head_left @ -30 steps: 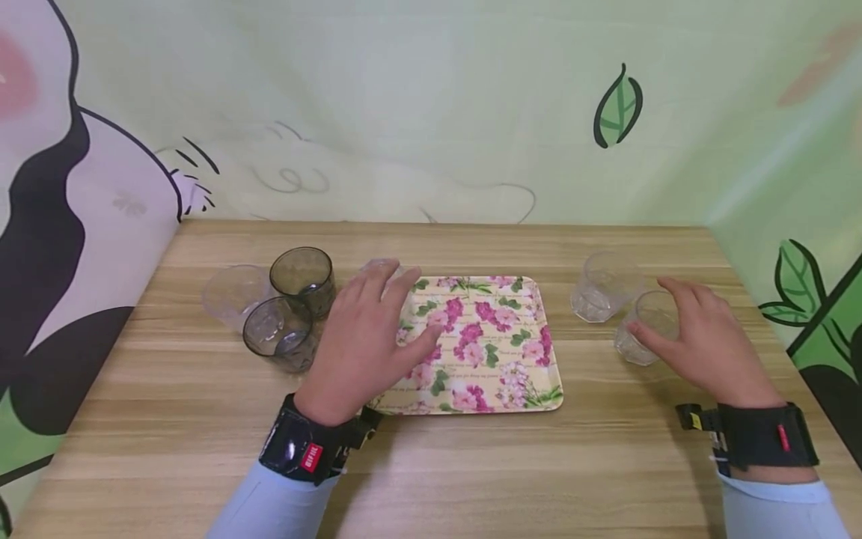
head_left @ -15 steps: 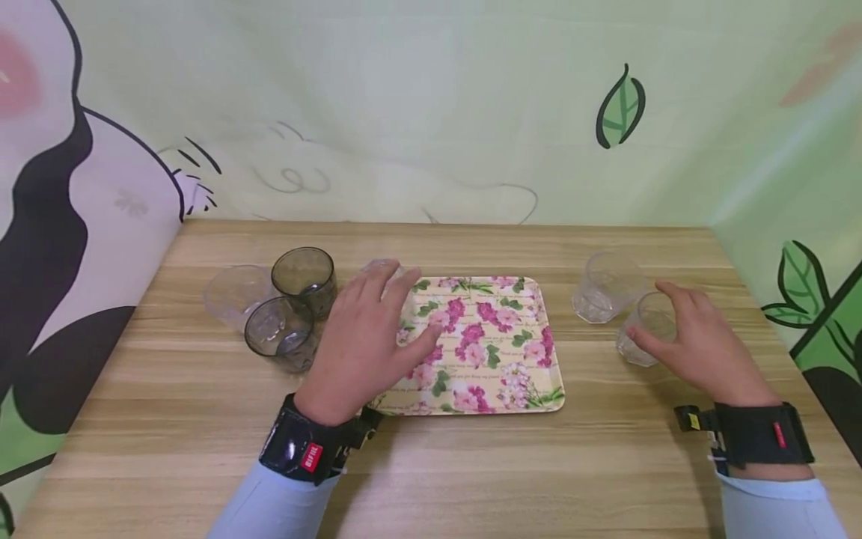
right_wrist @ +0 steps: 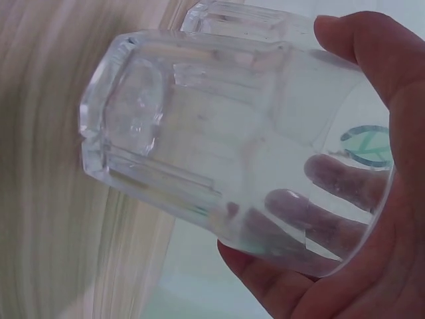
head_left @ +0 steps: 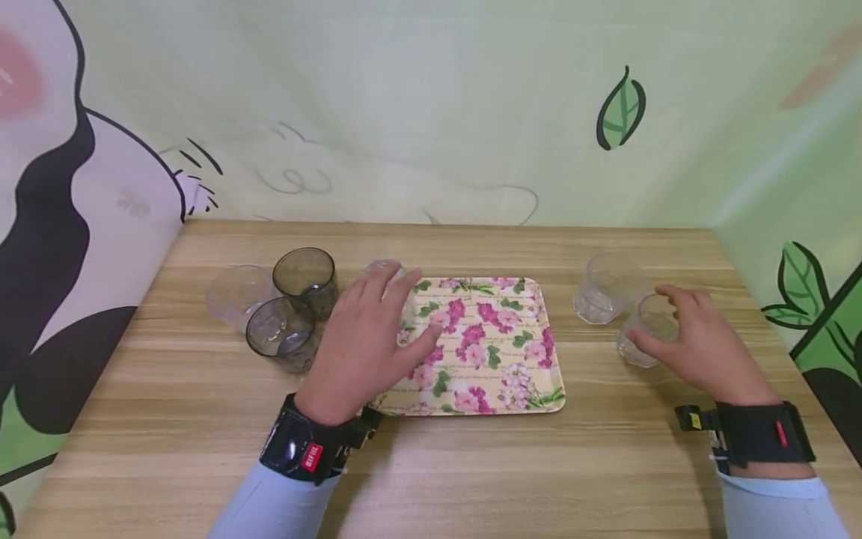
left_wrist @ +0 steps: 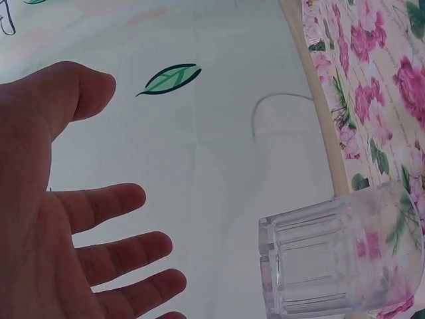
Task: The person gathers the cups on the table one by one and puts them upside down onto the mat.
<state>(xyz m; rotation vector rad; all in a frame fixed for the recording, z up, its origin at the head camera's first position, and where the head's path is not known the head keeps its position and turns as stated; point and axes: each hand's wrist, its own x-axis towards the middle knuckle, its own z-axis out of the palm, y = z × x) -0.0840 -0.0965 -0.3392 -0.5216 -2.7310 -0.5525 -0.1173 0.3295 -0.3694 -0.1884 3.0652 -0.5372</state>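
In the head view my left hand [head_left: 367,337] hovers over the left part of a flowered tray [head_left: 532,397], fingers spread, holding nothing. Behind its fingertips, partly hidden, is a clear glass [head_left: 381,266]. The left wrist view shows this clear glass [left_wrist: 332,256] upside down on the tray, apart from the fingers. On the right, the thumb and fingers of my right hand [head_left: 707,348] curl round the upper part of an upright clear glass [head_left: 648,337]. The right wrist view shows several fingers through the wall of this glass [right_wrist: 199,133].
Another clear glass [head_left: 601,288] stands just behind the gripped one. Left of the tray, two smoky dark glasses [head_left: 306,273] and a clear glass [head_left: 236,292] stand close together. A printed backdrop [head_left: 438,112] rises behind the wooden table [head_left: 471,479].
My right hand has shifted slightly left, closer round the clear glass. The left hand has stayed in place over the tray, and the glasses stand where they were.
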